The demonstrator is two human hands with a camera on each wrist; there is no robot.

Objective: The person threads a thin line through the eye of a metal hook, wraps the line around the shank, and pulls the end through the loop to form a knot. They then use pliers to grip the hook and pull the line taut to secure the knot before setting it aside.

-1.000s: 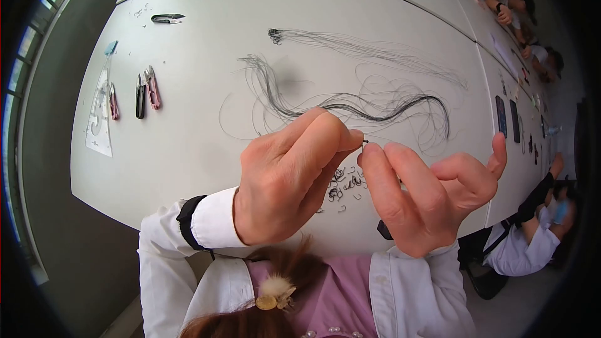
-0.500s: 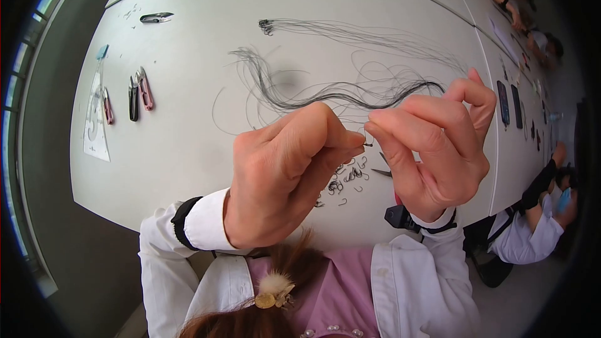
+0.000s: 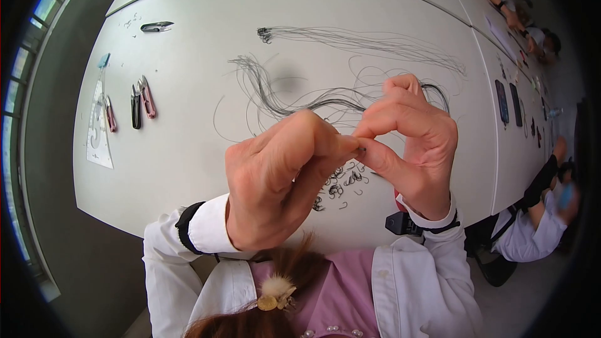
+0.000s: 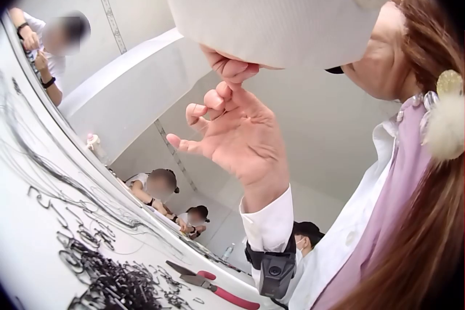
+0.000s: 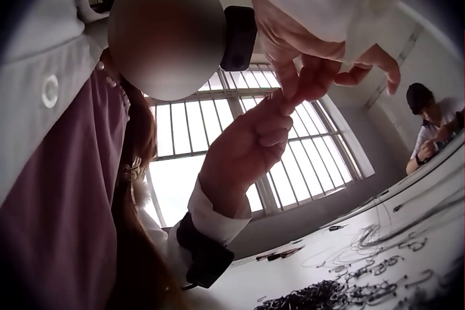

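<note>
Just above the loose pile of small black metal hooks [image 3: 335,189], the left hand [image 3: 269,178] pinches a tiny dark piece [image 3: 361,149] between thumb and forefinger. The right hand [image 3: 416,141] has its thumb and forefinger closed together at this piece; whether they also grip it, I cannot tell. Beyond the pile lies a wavy bundle of thin dark strands [image 3: 325,101]; right of the pile, red-handled metal pliers [image 4: 218,292].

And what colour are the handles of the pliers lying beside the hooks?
The pliers' handles are red; they show best in the left wrist view.
</note>
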